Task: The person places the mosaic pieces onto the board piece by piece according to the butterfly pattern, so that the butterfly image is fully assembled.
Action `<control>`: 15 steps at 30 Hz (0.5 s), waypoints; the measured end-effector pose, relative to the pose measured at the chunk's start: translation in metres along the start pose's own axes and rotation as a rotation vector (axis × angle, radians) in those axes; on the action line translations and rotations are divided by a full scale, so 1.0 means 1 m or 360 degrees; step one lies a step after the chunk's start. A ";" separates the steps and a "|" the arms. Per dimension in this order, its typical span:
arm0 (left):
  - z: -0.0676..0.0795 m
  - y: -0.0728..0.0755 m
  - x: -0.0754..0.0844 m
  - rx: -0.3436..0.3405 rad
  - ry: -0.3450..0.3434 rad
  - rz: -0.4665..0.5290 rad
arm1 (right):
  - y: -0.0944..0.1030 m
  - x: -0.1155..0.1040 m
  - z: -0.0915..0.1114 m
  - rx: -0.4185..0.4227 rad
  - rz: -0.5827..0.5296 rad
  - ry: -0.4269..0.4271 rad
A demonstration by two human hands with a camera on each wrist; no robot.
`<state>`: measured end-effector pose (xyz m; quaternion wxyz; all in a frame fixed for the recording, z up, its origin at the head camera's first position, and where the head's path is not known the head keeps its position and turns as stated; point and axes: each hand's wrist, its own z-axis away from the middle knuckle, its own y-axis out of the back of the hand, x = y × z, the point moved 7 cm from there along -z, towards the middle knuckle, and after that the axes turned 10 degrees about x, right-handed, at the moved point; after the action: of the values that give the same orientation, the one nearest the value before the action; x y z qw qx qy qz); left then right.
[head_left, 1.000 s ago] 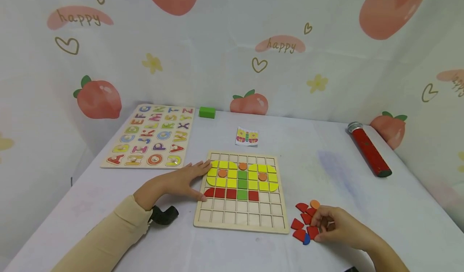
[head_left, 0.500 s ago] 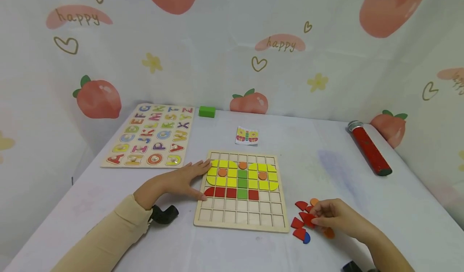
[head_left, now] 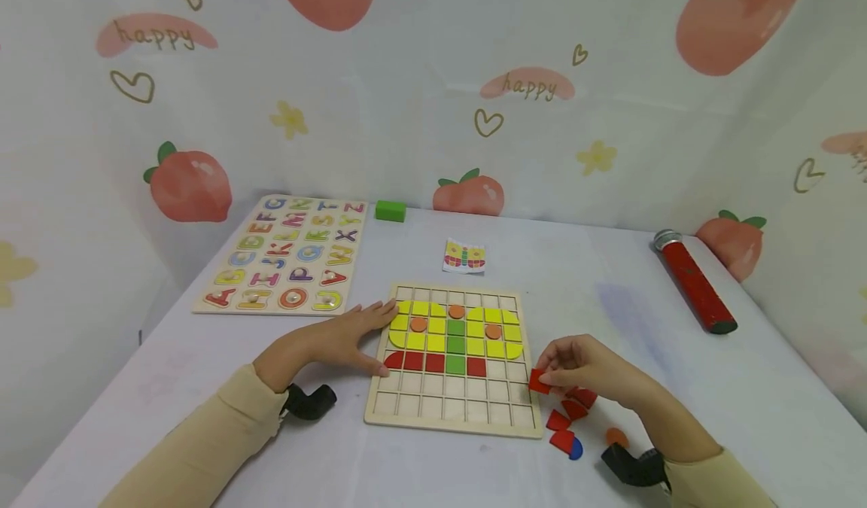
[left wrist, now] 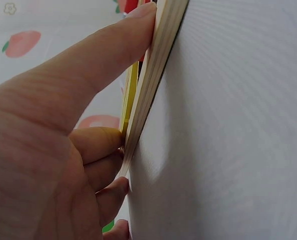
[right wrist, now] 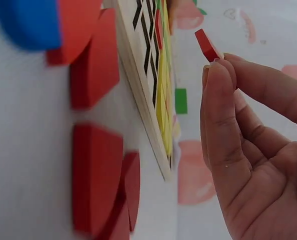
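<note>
My left hand (head_left: 339, 341) rests on the left edge of a wooden grid board (head_left: 430, 405), fingers spread and thumb touching the rim. The left wrist view shows the thumb (left wrist: 113, 47) against the board's side. Yellow tiles (head_left: 476, 346), green tiles (head_left: 456, 346), orange discs (head_left: 419, 325) and a row of red tiles (head_left: 414, 361) lie on the grid. At the board's right edge, my right hand (head_left: 596, 369) pinches a red square tile (head_left: 539, 381) between thumb and fingertips. In the right wrist view this tile (right wrist: 207, 46) is held up, tilted.
Loose red pieces (head_left: 558, 421), a blue piece (head_left: 576, 448) and an orange disc (head_left: 616, 438) lie right of the board. Behind it is a small butterfly picture card (head_left: 464, 257). Around stand an alphabet puzzle (head_left: 203, 307), a green block (head_left: 390, 211) and a red microphone (head_left: 698, 286).
My right hand has picked the red square out of the loose pieces and carried it up and left to the board's right edge. My left hand stays in place.
</note>
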<state>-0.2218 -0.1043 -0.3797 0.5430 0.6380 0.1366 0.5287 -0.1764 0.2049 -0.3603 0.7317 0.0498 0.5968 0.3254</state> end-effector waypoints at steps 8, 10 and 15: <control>0.000 0.000 -0.001 -0.0001 0.0031 -0.0001 | -0.019 -0.019 -0.034 -0.0033 0.0032 0.0049; 0.000 -0.001 -0.001 0.0000 0.0030 0.0007 | -0.022 -0.020 -0.041 -0.0033 0.0052 0.0038; 0.001 0.000 -0.001 -0.0004 0.0036 0.0016 | -0.028 -0.018 -0.051 -0.0020 0.0133 0.0020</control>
<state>-0.2217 -0.1056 -0.3802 0.5395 0.6320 0.1388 0.5388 -0.2126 0.1573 -0.3720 0.7142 0.0680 0.5967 0.3596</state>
